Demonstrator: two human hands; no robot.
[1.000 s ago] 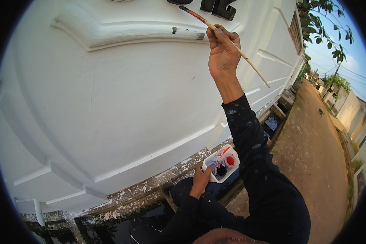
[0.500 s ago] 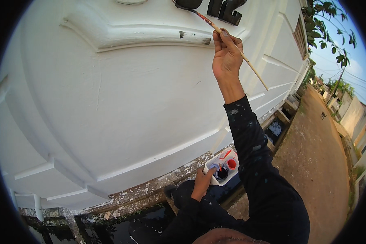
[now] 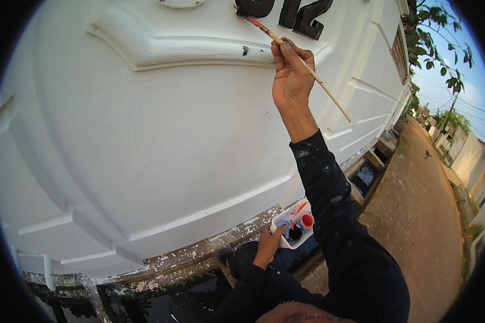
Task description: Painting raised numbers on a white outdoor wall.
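Note:
My right hand [image 3: 293,75] is raised to the wall, fingers pinched round a thin wooden paintbrush [image 3: 333,99]. Its red-stained, dark-tipped end meets the lower left edge of a black raised character [image 3: 255,7]. More raised characters [image 3: 311,20], painted black, stand to the right. Low down, my left hand [image 3: 267,245] grips the side of a white plastic tray [image 3: 292,245], its thumb over the rim. Inside the tray are a pot of red paint [image 3: 306,220], a pot of black paint [image 3: 295,232] and red-smeared items I cannot make out.
The white wall [image 3: 188,140] carries a raised moulding [image 3: 199,51] with a dark smudge. Below runs a water-filled ditch [image 3: 183,296] with a paint-spattered concrete edge [image 3: 188,258]. A dirt road [image 3: 415,215] with a small dark animal [image 3: 428,154] lies right; leafy branches [image 3: 431,37] hang above.
My right hand and the brush have shifted left, the tip moving along to the character's left edge. The view has tilted slightly up. My left hand still holds the tray.

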